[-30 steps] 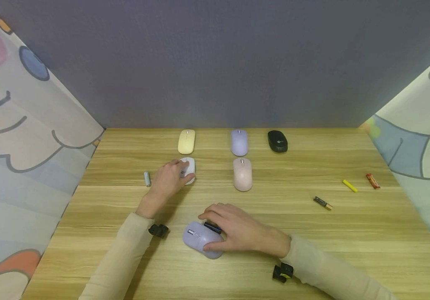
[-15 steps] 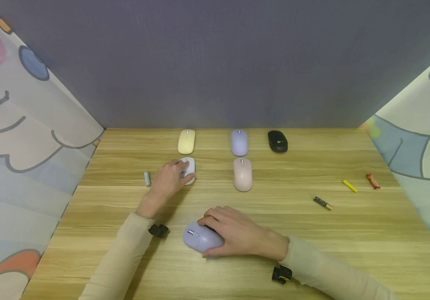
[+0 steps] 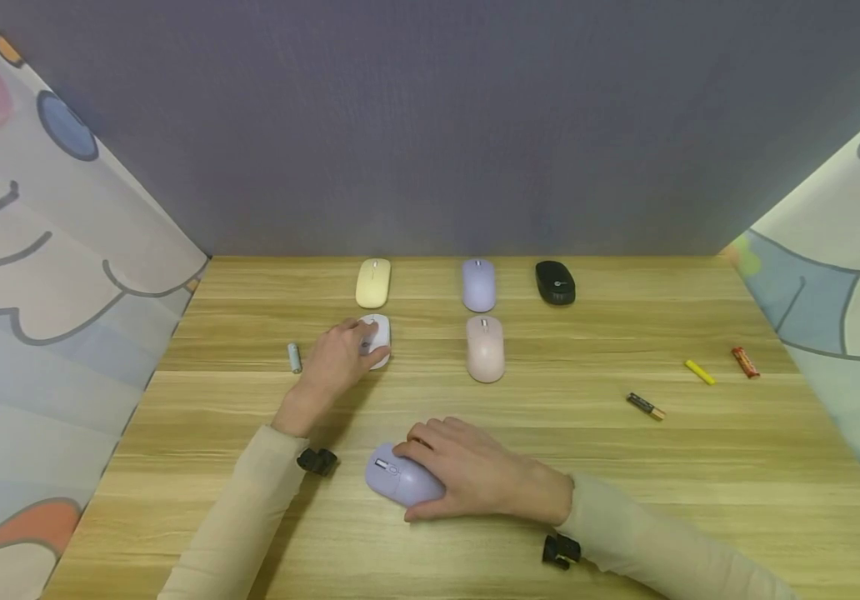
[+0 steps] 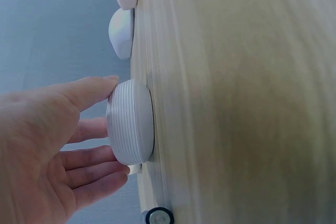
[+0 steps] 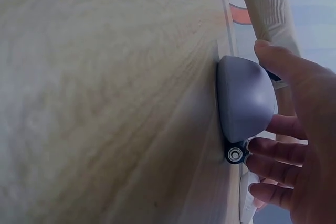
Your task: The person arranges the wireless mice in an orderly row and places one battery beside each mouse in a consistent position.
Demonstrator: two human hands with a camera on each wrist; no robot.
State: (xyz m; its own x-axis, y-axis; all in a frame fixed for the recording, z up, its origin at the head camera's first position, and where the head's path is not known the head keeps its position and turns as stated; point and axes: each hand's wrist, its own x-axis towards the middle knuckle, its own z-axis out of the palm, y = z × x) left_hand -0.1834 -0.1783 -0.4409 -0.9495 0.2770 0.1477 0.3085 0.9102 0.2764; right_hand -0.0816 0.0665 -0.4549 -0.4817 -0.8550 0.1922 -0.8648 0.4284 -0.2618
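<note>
My left hand holds a white mouse on the table, thumb on one side and fingers on the other; the left wrist view shows the mouse's ribbed edge. Nearer the front lies a larger purple mouse. My right hand is curled round its rear, the thumb at the near side and the fingers over the far side. A dark battery lies right beside that mouse at the fingertips in the right wrist view; the hand hides it in the head view.
Yellow, purple and black mice stand along the back, a pink mouse before them. A grey battery lies left. Rightward are a black-and-copper battery, a yellow stick and a red-wrapped item.
My right hand has lowered slightly toward the front and closed in round the purple mouse, covering the dark battery that showed beside it. The left hand and the white mouse have stayed put.
</note>
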